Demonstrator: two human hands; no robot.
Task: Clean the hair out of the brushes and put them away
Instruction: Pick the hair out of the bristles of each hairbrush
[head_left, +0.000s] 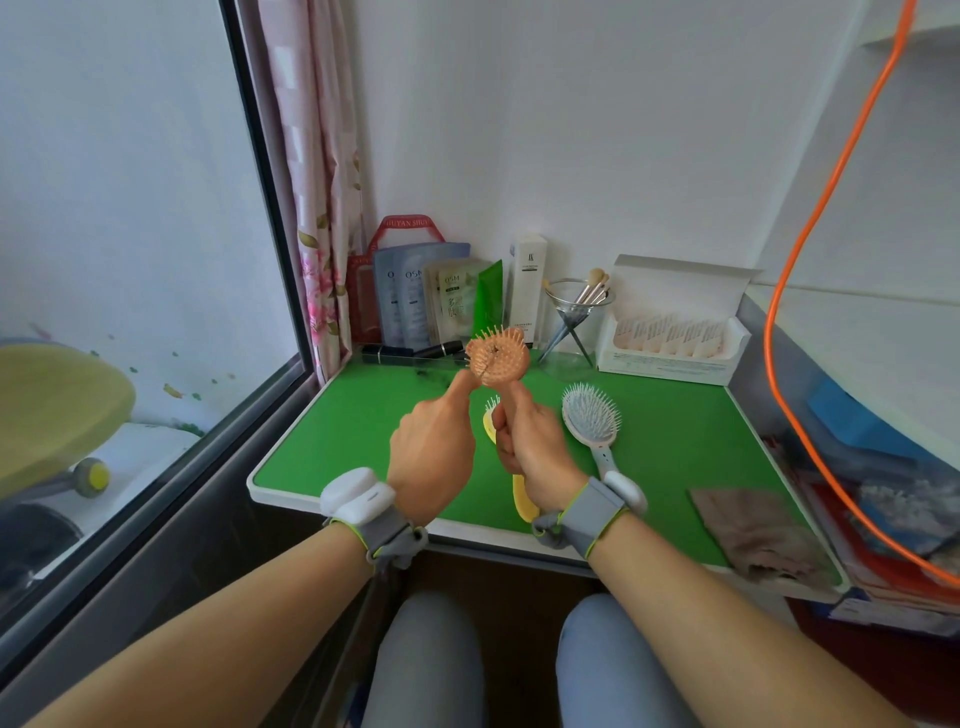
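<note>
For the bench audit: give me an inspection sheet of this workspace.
Surface: green tabletop, white rim.
Job's things: orange brush held up; yellow brush and grey brush lie on the tabletop.
Clutter: sachets, glass of makeup brushes, open white box at the back; brown cloth near right.
Hands: right hand grips the orange brush's handle; left hand touches its head.
Cables: orange cable hangs at right.
Surroundings: window and curtain at left.

corner of a room in soft, even daylight. white walls (623, 130) meet behind a green tabletop (675, 431) with a pale rim. left: dark-framed window (130, 182) and pink floral curtain (317, 208). right: an orange cable (770, 338) hangs down the wall.
</note>
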